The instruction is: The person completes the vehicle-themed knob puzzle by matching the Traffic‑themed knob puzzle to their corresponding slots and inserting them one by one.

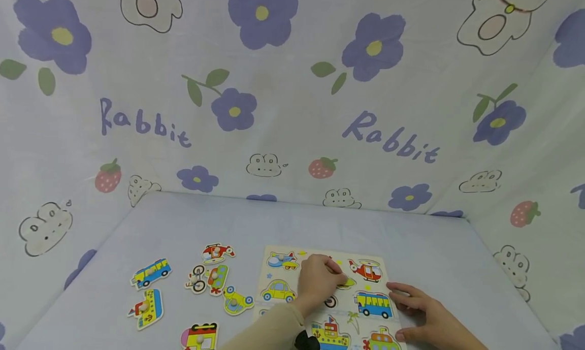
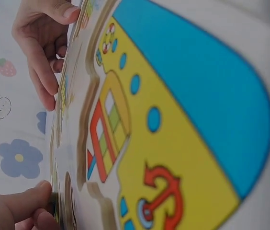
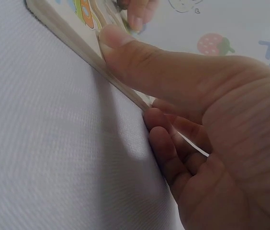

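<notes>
A wooden puzzle board with printed vehicle recesses lies on the table. Over its upper middle, my left hand pinches a small green and yellow puzzle piece, mostly hidden under the fingertips. In the left wrist view the same hand is low at the left, past the ship recess. My right hand rests at the board's right edge with its fingers spread. The right wrist view shows its thumb on the board's top edge and other fingers beside the edge.
Left of the board lie loose knobbed pieces: a bus, a ship, a helicopter, a bicycle, a green and red piece, a car and a train. An airplane piece sits in the board.
</notes>
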`<state>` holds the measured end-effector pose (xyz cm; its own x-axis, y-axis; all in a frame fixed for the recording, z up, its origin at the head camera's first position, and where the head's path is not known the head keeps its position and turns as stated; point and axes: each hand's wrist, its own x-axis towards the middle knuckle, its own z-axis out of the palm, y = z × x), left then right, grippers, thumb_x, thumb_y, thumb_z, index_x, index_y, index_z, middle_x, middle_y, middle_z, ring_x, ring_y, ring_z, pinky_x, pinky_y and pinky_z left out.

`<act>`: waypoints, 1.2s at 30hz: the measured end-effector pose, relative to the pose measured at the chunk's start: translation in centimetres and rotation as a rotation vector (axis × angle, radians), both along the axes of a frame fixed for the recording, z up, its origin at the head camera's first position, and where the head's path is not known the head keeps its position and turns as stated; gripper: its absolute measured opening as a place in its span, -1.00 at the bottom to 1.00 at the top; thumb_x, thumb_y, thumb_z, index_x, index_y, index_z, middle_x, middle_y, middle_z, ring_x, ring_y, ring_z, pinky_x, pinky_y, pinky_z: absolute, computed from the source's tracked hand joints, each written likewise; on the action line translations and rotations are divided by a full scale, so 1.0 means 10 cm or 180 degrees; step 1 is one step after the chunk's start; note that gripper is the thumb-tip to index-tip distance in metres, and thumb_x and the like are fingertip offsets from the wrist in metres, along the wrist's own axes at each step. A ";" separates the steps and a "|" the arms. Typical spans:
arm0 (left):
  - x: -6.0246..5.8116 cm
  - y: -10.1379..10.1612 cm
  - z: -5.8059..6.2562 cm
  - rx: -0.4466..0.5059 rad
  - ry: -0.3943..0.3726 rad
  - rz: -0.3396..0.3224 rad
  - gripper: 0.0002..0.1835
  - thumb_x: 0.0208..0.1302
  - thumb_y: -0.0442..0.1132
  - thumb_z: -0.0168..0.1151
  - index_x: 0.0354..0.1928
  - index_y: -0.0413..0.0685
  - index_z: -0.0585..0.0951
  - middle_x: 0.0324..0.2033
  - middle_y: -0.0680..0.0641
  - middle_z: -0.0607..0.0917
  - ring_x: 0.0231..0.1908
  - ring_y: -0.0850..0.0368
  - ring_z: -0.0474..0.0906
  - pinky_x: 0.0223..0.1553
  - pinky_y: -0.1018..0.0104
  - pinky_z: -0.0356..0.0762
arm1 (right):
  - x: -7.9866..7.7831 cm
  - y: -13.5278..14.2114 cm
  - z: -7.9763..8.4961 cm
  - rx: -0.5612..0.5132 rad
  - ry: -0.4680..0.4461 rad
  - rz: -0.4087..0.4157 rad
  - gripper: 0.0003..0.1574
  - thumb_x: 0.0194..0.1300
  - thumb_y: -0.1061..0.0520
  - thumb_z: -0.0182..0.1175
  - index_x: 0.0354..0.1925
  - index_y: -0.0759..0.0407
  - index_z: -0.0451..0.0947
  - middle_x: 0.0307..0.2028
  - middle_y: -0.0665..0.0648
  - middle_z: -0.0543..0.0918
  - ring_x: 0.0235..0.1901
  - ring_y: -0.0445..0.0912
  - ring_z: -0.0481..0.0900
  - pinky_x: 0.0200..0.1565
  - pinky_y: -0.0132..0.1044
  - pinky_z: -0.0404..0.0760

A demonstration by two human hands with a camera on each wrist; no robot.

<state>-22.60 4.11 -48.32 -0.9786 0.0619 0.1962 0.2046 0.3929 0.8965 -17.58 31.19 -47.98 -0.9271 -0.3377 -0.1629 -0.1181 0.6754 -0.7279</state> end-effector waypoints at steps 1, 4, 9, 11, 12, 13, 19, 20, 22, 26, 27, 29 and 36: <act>0.00 0.00 0.00 -0.0011 -0.0028 0.0010 -0.80 -0.01 -0.30 0.56 -0.57 0.05 0.67 -0.69 0.25 0.56 -0.66 0.34 0.47 -0.51 0.38 0.48 | 0.00 0.00 0.00 -0.0003 -0.0013 -0.0003 0.09 -0.17 -0.26 0.55 0.30 0.10 0.48 0.42 0.07 0.25 0.35 0.25 0.19 0.20 0.08 0.37; -0.01 0.03 0.01 -0.0061 -0.0023 0.0020 -0.79 -0.01 -0.30 0.57 -0.57 0.04 0.65 -0.68 0.24 0.55 -0.65 0.34 0.46 -0.49 0.38 0.46 | -0.01 -0.01 0.01 0.0016 -0.0049 -0.0024 0.11 -0.19 -0.27 0.55 0.31 0.09 0.48 0.42 0.06 0.25 0.34 0.23 0.21 0.18 -0.05 0.42; -0.02 0.04 0.05 -0.0240 0.0024 -0.0007 -0.79 0.01 -0.27 0.56 -0.53 -0.01 0.63 -0.64 0.23 0.52 -0.58 0.36 0.42 -0.39 0.35 0.43 | -0.01 0.01 0.02 -0.0009 -0.0048 -0.0007 0.09 -0.17 -0.26 0.55 0.32 0.07 0.48 0.42 0.05 0.24 0.34 0.19 0.22 0.09 -0.35 0.42; -0.02 0.03 0.05 -0.0274 0.0039 -0.0016 -0.79 0.01 -0.27 0.56 -0.52 -0.03 0.63 -0.64 0.22 0.52 -0.57 0.36 0.41 -0.39 0.35 0.42 | -0.01 0.01 0.02 -0.0041 -0.0045 0.0013 0.08 -0.15 -0.25 0.55 0.32 0.06 0.47 0.42 0.04 0.24 0.35 0.19 0.20 0.05 -0.46 0.37; -0.02 0.03 0.06 -0.0272 0.0039 -0.0019 -0.79 0.01 -0.28 0.56 -0.52 -0.03 0.63 -0.64 0.22 0.52 -0.57 0.36 0.41 -0.40 0.35 0.42 | -0.01 0.01 0.02 -0.0055 -0.0042 0.0023 0.07 -0.15 -0.25 0.55 0.32 0.07 0.47 0.42 0.04 0.24 0.35 0.19 0.19 0.04 -0.48 0.37; -0.02 0.02 0.06 -0.0264 0.0040 -0.0024 -0.79 0.01 -0.28 0.56 -0.52 -0.03 0.63 -0.64 0.22 0.53 -0.58 0.36 0.42 -0.40 0.36 0.42 | -0.01 0.01 0.02 -0.0073 -0.0044 0.0034 0.07 -0.14 -0.24 0.55 0.32 0.07 0.47 0.42 0.05 0.24 0.35 0.20 0.19 0.03 -0.50 0.36; -0.01 0.02 0.05 -0.0207 -0.0015 -0.0037 -0.79 0.01 -0.29 0.56 -0.52 -0.03 0.63 -0.64 0.21 0.54 -0.59 0.35 0.42 -0.43 0.36 0.43 | -0.01 0.02 0.02 -0.0127 -0.0079 0.0053 0.07 -0.12 -0.22 0.55 0.33 0.10 0.46 0.43 0.09 0.23 0.36 0.25 0.15 0.03 -0.48 0.38; -0.01 0.02 0.05 -0.0197 -0.0025 -0.0040 -0.79 0.01 -0.29 0.56 -0.52 -0.02 0.63 -0.64 0.20 0.54 -0.59 0.35 0.42 -0.44 0.36 0.43 | -0.01 0.01 0.02 -0.0142 -0.0101 0.0037 0.07 -0.12 -0.21 0.55 0.33 0.10 0.46 0.43 0.09 0.22 0.37 0.25 0.15 0.06 -0.44 0.42; -0.01 0.03 0.03 -0.0176 -0.0036 -0.0048 -0.78 0.02 -0.29 0.56 -0.52 -0.02 0.62 -0.63 0.20 0.54 -0.59 0.35 0.43 -0.45 0.36 0.44 | -0.01 0.01 0.02 -0.0166 -0.0142 0.0009 0.08 -0.14 -0.21 0.56 0.33 0.11 0.45 0.43 0.10 0.22 0.36 0.26 0.16 0.09 -0.30 0.48; -0.01 0.03 0.02 -0.0132 -0.0046 -0.0055 -0.78 0.01 -0.30 0.56 -0.52 -0.01 0.62 -0.63 0.20 0.54 -0.59 0.34 0.43 -0.47 0.37 0.46 | -0.01 0.02 0.01 -0.0242 -0.0209 -0.0044 0.11 -0.16 -0.20 0.57 0.33 0.13 0.45 0.43 0.11 0.21 0.34 0.26 0.20 0.11 -0.07 0.51; -0.01 0.03 0.03 -0.0121 -0.0049 -0.0053 -0.78 0.01 -0.31 0.56 -0.52 -0.02 0.62 -0.63 0.19 0.54 -0.59 0.34 0.43 -0.47 0.37 0.46 | -0.01 0.02 0.01 -0.0235 -0.0212 -0.0049 0.11 -0.17 -0.21 0.57 0.33 0.12 0.45 0.43 0.10 0.21 0.33 0.25 0.21 0.11 -0.06 0.51; -0.01 0.03 0.02 -0.0114 -0.0059 -0.0050 -0.78 0.01 -0.31 0.56 -0.51 -0.03 0.62 -0.64 0.19 0.54 -0.60 0.34 0.43 -0.47 0.38 0.46 | -0.01 0.02 0.00 -0.0233 -0.0225 -0.0067 0.10 -0.18 -0.21 0.58 0.32 0.09 0.46 0.43 0.08 0.21 0.33 0.23 0.22 0.10 -0.08 0.51; -0.01 0.04 0.02 -0.0108 -0.0101 -0.0008 -0.78 0.00 -0.29 0.56 -0.51 -0.03 0.61 -0.65 0.21 0.54 -0.60 0.34 0.44 -0.45 0.38 0.45 | -0.02 0.01 0.00 -0.0216 -0.0202 -0.0109 0.08 -0.20 -0.21 0.58 0.31 0.03 0.49 0.43 0.03 0.22 0.32 0.21 0.25 0.08 -0.14 0.54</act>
<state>-22.74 4.49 -48.09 -0.9841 0.0704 0.1628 0.1773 0.4226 0.8888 -17.77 31.30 -48.02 -0.9268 -0.3183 -0.1995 -0.0481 0.6272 -0.7774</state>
